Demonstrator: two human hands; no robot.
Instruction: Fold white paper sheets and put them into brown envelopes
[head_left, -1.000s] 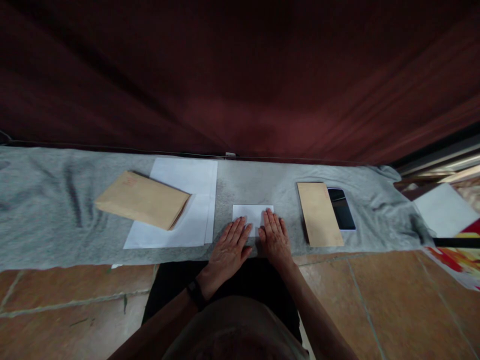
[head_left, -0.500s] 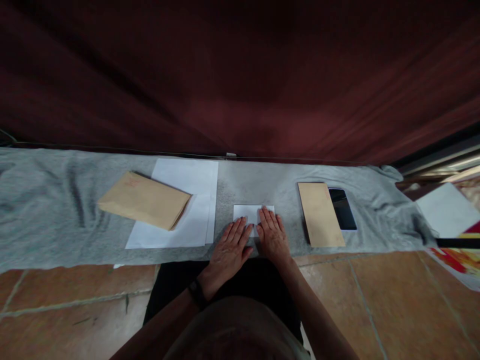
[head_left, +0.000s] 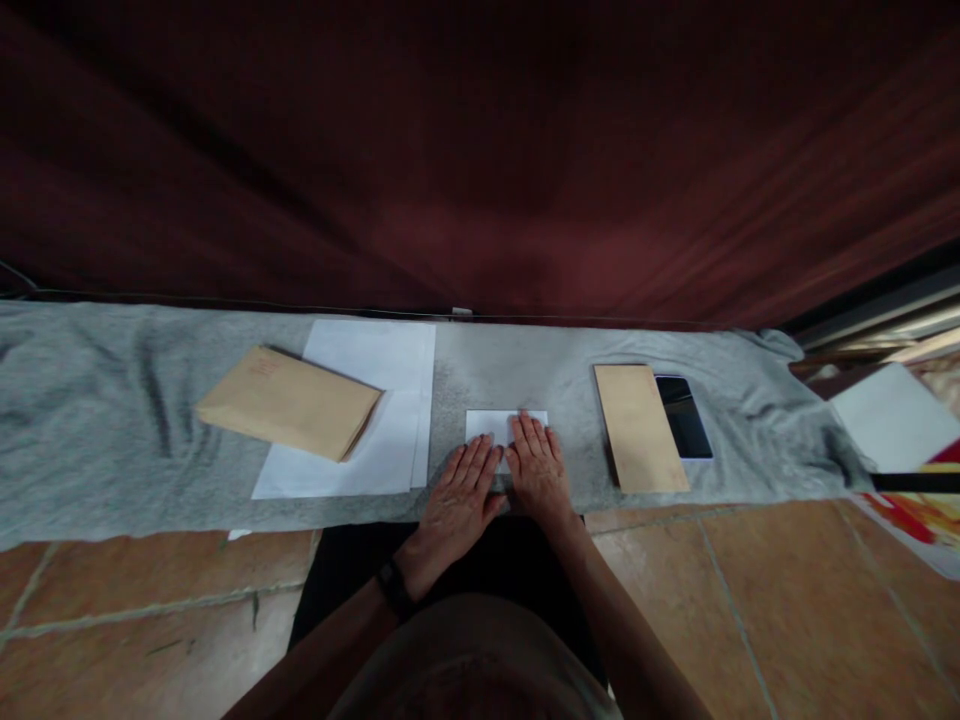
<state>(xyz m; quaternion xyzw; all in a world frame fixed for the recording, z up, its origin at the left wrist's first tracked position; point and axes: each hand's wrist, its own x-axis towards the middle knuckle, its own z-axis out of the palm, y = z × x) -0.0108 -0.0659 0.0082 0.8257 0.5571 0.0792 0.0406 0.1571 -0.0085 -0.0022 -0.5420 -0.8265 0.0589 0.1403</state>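
Note:
A small folded white paper (head_left: 489, 424) lies on a grey cloth (head_left: 112, 420) in front of me. My left hand (head_left: 459, 495) rests flat on its left part, fingers stretched out. My right hand (head_left: 536, 472) lies flat on its right part, fingers together and extended. The two hands sit side by side and cover most of the paper. A dark band circles my left wrist.
To the left, a brown envelope (head_left: 289, 402) lies on white sheets (head_left: 375, 400). To the right, a narrow brown envelope (head_left: 639, 426) sits beside a black phone (head_left: 682, 417). A dark red curtain hangs behind. Tiled floor lies near me; another white sheet (head_left: 889, 418) is far right.
My right hand has slid slightly left across the paper, closer to my left hand. The left hand has stayed put.

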